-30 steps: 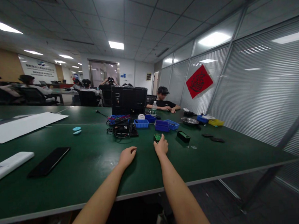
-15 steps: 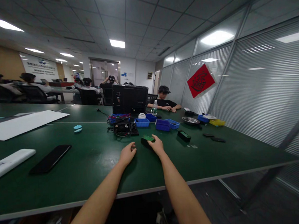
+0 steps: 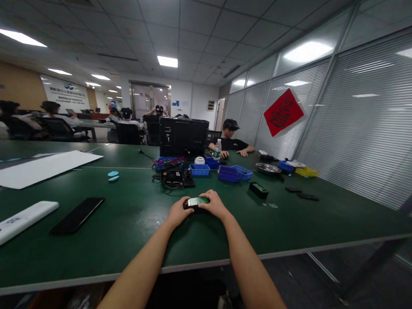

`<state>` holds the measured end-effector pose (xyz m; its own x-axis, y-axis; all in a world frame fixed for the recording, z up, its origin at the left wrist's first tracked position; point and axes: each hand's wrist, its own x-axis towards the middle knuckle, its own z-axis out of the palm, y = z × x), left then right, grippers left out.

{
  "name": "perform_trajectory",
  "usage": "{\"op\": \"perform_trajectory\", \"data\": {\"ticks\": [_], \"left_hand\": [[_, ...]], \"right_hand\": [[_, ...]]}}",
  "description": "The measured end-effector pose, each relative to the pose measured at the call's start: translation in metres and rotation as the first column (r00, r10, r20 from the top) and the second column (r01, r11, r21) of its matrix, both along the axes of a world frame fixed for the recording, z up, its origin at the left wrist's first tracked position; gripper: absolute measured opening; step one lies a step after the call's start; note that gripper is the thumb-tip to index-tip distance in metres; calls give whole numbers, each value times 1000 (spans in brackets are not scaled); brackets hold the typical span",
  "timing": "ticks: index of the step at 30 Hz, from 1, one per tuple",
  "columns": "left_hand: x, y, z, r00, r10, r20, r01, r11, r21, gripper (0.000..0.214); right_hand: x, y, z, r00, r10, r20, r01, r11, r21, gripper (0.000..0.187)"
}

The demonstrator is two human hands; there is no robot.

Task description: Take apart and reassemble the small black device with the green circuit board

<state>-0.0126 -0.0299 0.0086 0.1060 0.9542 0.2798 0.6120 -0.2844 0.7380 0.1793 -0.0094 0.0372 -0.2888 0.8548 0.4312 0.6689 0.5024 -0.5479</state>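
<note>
Between my two hands is a small black box with a green circuit board (image 3: 197, 201) in its top, lying level just at the green table (image 3: 138, 244). My left hand (image 3: 179, 212) grips its left end, thumb on the near side. My right hand (image 3: 214, 204) holds the right end, fingers over the far edge. Part of the box is hidden behind my fingers. To the right stands a similar black box with a green top (image 3: 258, 190). A black power unit with cables (image 3: 173, 177) lies beyond my hands.
Blue bins (image 3: 199, 169), a monitor (image 3: 184, 136) and a metal bowl (image 3: 268, 169) stand farther back. A black phone-like slab (image 3: 77, 215) and a white device (image 3: 22, 223) lie left. Across the table sits a person (image 3: 231, 141). Flat black pieces (image 3: 308, 197) lie right.
My left hand has moved right and closed on the left end of the black box. The box has turned level and come slightly nearer. The view has shifted a little.
</note>
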Motion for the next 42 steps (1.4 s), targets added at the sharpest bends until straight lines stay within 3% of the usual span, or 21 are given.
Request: {"op": "perform_trajectory", "data": {"ticks": [7, 16, 22, 25, 28, 31, 35, 37, 42], "left_hand": [[0, 0, -4, 993, -11, 122, 12, 1000, -7, 63], [0, 2, -7, 979, -26, 204, 27, 1000, -3, 70], [1, 2, -8, 980, 3, 197, -8, 1000, 24, 71], [1, 1, -7, 989, 25, 147, -33, 998, 56, 65], [1, -1, -5, 992, 101, 77, -107, 991, 80, 53], [1, -1, -3, 983, 182, 28, -183, 980, 74, 46], [-1, -1, -3, 981, 190, 20, -191, 978, 79, 42], [-1, 0, -4, 981, 191, 39, -194, 979, 68, 40], [-3, 1, -5, 975, 209, 79, -215, 974, 67, 39]], "right_hand": [[6, 4, -4, 980, 125, -155, -135, 989, -57, 31], [9, 10, -14, 970, 77, -232, -117, 980, -162, 37], [9, 8, -15, 907, 101, -408, -216, 945, -247, 49], [9, 8, -18, 933, 109, -344, -214, 935, -284, 50], [2, 7, -21, 975, 68, -210, -124, 956, -266, 52], [-5, 5, -24, 982, -158, -105, 131, 966, -222, 50], [0, 5, -25, 859, -509, -55, 495, 853, -165, 53], [6, 5, -24, 815, -576, -63, 564, 814, -141, 55], [13, 4, -20, 788, -614, 28, 609, 773, -176, 55]]}}
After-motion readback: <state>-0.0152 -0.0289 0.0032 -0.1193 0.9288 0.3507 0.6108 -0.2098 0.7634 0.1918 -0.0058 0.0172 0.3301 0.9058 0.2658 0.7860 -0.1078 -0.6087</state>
